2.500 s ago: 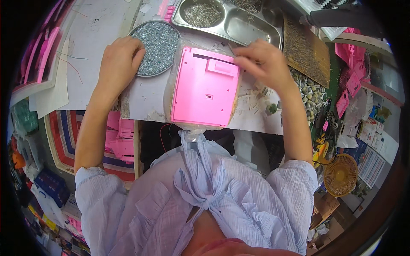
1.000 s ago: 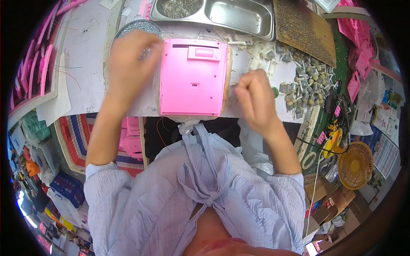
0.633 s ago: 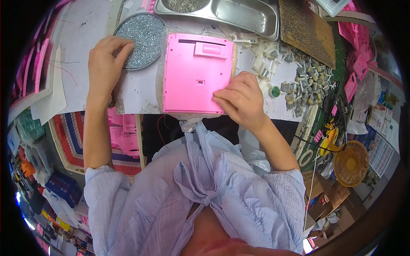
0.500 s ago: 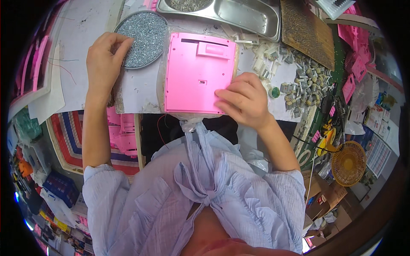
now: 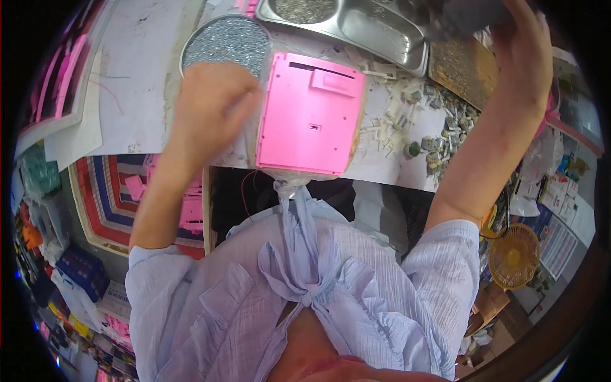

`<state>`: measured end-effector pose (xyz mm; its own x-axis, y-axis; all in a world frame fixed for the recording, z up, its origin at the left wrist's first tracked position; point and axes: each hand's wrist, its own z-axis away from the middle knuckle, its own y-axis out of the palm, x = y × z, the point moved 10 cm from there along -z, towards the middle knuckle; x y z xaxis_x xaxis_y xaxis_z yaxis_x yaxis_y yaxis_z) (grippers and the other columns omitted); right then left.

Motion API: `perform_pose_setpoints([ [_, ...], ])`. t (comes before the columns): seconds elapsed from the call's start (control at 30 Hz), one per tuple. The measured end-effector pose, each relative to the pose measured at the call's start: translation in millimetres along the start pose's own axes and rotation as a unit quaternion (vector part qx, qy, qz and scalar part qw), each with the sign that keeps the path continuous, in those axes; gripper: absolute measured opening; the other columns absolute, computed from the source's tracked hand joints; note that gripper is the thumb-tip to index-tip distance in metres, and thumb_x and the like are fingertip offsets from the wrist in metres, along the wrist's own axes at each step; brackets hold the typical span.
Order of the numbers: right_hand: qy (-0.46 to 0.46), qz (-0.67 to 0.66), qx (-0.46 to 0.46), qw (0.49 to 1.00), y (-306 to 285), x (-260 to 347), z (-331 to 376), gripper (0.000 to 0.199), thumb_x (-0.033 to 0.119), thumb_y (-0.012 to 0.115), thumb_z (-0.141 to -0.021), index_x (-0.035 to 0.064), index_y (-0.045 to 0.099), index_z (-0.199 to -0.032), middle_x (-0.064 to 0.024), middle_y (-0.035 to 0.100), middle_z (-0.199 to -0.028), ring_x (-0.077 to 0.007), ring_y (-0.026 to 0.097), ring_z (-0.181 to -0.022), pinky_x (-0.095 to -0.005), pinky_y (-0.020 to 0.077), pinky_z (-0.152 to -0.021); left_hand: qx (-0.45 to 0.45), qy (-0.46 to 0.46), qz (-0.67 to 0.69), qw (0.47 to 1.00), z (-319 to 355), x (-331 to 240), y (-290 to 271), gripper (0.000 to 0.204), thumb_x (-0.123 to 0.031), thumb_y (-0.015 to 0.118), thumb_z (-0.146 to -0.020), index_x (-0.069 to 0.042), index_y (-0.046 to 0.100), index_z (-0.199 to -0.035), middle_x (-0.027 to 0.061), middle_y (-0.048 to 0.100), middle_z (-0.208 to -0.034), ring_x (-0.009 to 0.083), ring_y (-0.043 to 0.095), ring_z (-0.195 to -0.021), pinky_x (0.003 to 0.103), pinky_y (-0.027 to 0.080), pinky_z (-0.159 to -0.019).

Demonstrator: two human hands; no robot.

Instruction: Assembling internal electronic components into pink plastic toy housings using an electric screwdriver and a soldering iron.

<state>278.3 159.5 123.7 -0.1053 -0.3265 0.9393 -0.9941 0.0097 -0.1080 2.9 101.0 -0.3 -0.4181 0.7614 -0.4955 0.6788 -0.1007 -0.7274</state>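
A pink plastic casing (image 5: 307,137) lies flat on a wrapped pad in the middle of the bench, with a slot along its far edge and a small hole near its centre. My left hand (image 5: 216,105), a little blurred, is closed between the casing and the round dish of small screws (image 5: 226,41); what its fingers hold is hidden. My right hand (image 5: 522,28) is raised at the far right, closed around a dark grey object (image 5: 468,16) too smeared to name.
Behind the casing stands a steel compartment tray (image 5: 382,41) with small metal bits in one section. A brown board (image 5: 464,70) lies to its right. Small white and metal parts (image 5: 439,137) are scattered nearby. An orange basket (image 5: 514,256) sits lower right.
My right hand has left the casing, moved up and right, and now grips the dark grey object. My left hand has come from the screw dish toward the casing.
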Motion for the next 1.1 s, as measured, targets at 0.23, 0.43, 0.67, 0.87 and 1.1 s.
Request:
perform_pose_setpoints([
  [0.23, -0.043, -0.298, 0.129, 0.945, 106, -1, 92, 0.033, 0.035, 0.060, -0.095, 0.0116, 0.054, -0.118, -0.0009, 0.054, -0.069, -0.0165, 0.051, -0.059, -0.0356, 0.0430, -0.064, 0.058, -0.022, 0.161, 0.985, 15, -47, 33, 0.014, -0.006, 0.075, -0.087, -0.008, 0.070, -0.100, 0.0043, 0.073, -0.094, 0.0220, 0.067, -0.085, 0.040, 0.042, -0.091],
  [0.43, -0.017, -0.261, 0.066, 0.963, 118, 14, 117, 0.031, 0.034, 0.066, -0.094, 0.0124, 0.051, -0.110, 0.0002, 0.053, -0.065, -0.0139, 0.047, -0.051, -0.0334, 0.0400, -0.054, 0.054, -0.024, 0.177, 0.982, 13, -48, 36, 0.012, -0.014, 0.076, -0.086, -0.011, 0.070, -0.096, 0.0020, 0.072, -0.090, 0.0204, 0.067, -0.083, 0.041, 0.042, -0.092],
  [0.67, -0.032, -0.279, 0.059, 0.958, 128, 6, 120, 0.030, 0.032, 0.069, -0.094, 0.0104, 0.052, -0.107, -0.0011, 0.055, -0.067, -0.0151, 0.051, -0.054, -0.0336, 0.0416, -0.055, -0.003, 0.017, 0.126, 0.992, 13, -50, 23, 0.019, -0.010, 0.081, -0.076, -0.011, 0.068, -0.090, 0.0015, 0.067, -0.082, 0.0220, 0.062, -0.075, 0.040, 0.042, -0.088],
  [0.87, -0.033, -0.247, 0.035, 0.968, 117, 3, 119, 0.030, 0.034, 0.066, -0.094, 0.0115, 0.053, -0.108, 0.0000, 0.052, -0.065, -0.0152, 0.049, -0.054, -0.0342, 0.0409, -0.057, -0.017, -0.009, 0.055, 0.998, -7, 2, 6, 0.018, -0.022, 0.080, -0.079, -0.009, 0.071, -0.090, 0.0015, 0.067, -0.088, 0.0223, 0.064, -0.090, 0.042, 0.040, -0.095],
  [1.1, -0.037, -0.239, 0.015, 0.970, 94, -4, 128, 0.035, 0.035, 0.071, -0.094, 0.0086, 0.051, -0.106, -0.0022, 0.053, -0.066, -0.0157, 0.049, -0.057, -0.0348, 0.0414, -0.057, 0.006, -0.110, -0.083, 0.990, 0, 84, -1, 0.014, -0.021, 0.077, -0.086, -0.011, 0.075, -0.094, 0.0010, 0.070, -0.098, 0.0217, 0.065, -0.096, 0.040, 0.040, -0.094],
])
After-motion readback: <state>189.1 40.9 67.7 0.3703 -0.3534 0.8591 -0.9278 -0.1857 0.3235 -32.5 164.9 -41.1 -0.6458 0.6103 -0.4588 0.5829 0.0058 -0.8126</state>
